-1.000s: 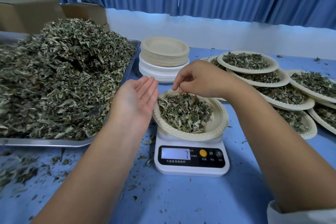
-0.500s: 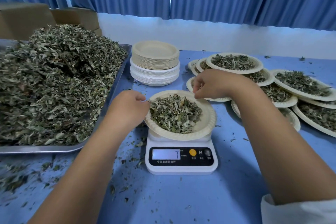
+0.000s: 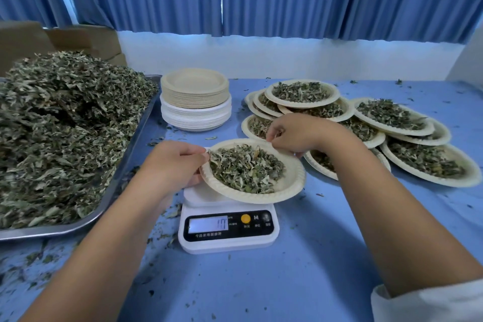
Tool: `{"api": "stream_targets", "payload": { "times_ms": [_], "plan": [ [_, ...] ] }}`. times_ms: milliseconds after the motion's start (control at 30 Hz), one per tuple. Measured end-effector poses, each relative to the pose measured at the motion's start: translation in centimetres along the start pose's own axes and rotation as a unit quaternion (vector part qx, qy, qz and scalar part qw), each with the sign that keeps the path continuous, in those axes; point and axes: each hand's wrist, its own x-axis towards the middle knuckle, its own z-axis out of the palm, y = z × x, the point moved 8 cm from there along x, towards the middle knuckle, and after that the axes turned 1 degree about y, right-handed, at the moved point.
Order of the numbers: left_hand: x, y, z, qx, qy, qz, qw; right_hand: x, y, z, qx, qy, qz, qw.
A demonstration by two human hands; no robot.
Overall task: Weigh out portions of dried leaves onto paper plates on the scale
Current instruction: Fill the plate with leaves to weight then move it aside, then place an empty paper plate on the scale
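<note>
Left hand [image 3: 177,165] and right hand [image 3: 295,133] pinch opposite rims of paper plate [image 3: 290,188] between them. Light, floppy; leaves [image 3: 245,170] spill, so lift level.

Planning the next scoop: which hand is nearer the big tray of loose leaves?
Left. The left hand holds the left rim of the plate on the scale, right beside the tray; the right hand pinches its far rim, farther right, by the filled plates.
</note>
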Motion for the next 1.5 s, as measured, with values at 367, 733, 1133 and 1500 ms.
{"api": "stream_targets", "payload": {
  "times_ms": [367,733,1133,1500],
  "plan": [
    [-6.0,1.0,8.4,-0.072,-0.138,-0.042,0.987,-4.5,7.1,-2.0,0.033,-0.074,0.033,0.996],
    [-9.4,-0.1,14.2,0.035,-0.219,-0.020,0.975,-8.4,13.3,-1.7,0.023,-0.141,0.143,0.979],
    [-9.8,-0.1,15.8,0.149,-0.198,0.086,0.965,-8.5,14.1,-1.7,0.024,-0.118,0.162,0.979],
    [-9.2,0.1,15.9,0.185,-0.176,0.114,0.960,-8.2,14.0,-1.8,0.033,-0.095,0.158,0.982]
  ]
}}
